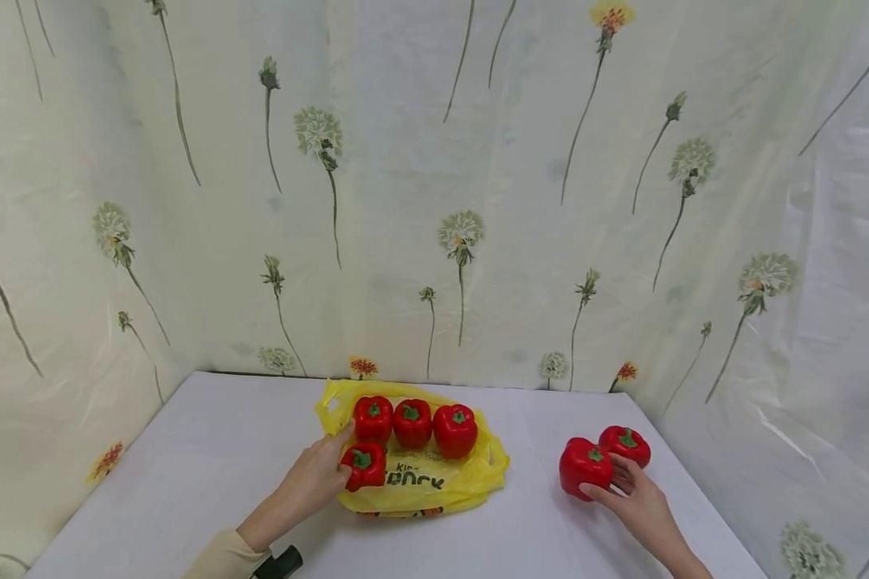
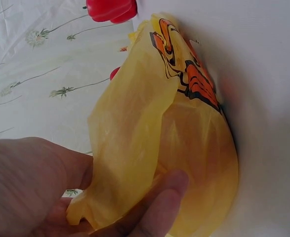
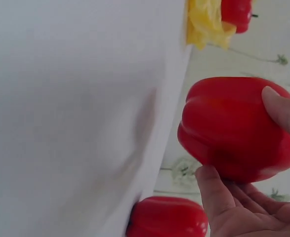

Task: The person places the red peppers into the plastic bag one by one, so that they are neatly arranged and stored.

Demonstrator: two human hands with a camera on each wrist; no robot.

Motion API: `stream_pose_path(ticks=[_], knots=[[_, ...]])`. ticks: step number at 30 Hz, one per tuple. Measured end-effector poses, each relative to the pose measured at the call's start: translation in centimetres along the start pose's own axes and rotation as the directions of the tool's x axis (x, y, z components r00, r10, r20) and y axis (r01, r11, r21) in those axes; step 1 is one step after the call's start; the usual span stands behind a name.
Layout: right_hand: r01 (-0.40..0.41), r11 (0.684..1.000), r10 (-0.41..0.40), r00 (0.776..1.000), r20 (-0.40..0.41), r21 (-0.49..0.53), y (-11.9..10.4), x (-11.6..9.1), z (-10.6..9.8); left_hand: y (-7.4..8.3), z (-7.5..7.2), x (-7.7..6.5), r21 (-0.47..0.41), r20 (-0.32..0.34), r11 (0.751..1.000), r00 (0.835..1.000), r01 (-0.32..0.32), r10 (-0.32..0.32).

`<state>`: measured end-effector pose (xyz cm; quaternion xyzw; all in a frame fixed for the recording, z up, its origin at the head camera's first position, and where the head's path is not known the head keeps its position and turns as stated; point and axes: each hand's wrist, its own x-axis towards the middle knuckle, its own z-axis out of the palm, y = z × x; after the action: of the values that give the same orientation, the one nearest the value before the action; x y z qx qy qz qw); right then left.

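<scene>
A yellow plastic bag (image 1: 471, 500) with dark print lies on the white table. On it, three red bell peppers (image 1: 412, 426) stand in a row, and another bell pepper (image 1: 365, 466) sits in front at the left. My left hand (image 1: 315, 476) is at the bag's left edge, beside that front pepper; the left wrist view has its thumb and fingers pinching the thin plastic. At the right, my right hand (image 1: 639, 500) grips a red bell pepper (image 3: 228, 128), held above the table with thumb on one side and fingers on the other. Just behind it rests one more bell pepper (image 1: 636, 446).
A pale curtain (image 1: 384, 201) printed with dandelions hangs behind the table (image 1: 210, 450) and along both sides. Bare white tabletop lies between the bag and the two right-hand peppers. A dark wristband (image 1: 278, 563) shows at the left wrist, below a beige sleeve.
</scene>
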<state>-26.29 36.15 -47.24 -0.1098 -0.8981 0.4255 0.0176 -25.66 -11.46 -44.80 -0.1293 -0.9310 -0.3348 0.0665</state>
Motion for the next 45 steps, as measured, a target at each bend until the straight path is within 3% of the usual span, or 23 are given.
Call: stream_pose_path(ticks=[21, 45], knots=[[0.123, 0.99, -0.127, 0.99, 0.054, 0.074, -6.4, -1.2, 3.4, 0.2, -0.2, 0.0, 0.005, 0.012, 1.0, 1.0, 0.015, -0.015], [0.25, 0.934, -0.293, 0.945, 0.144, 0.255, -11.9, -2.0, 8.0, 0.0, 0.1, 0.0, 0.014, 0.01, 1.0, 1.0, -0.015, 0.015]])
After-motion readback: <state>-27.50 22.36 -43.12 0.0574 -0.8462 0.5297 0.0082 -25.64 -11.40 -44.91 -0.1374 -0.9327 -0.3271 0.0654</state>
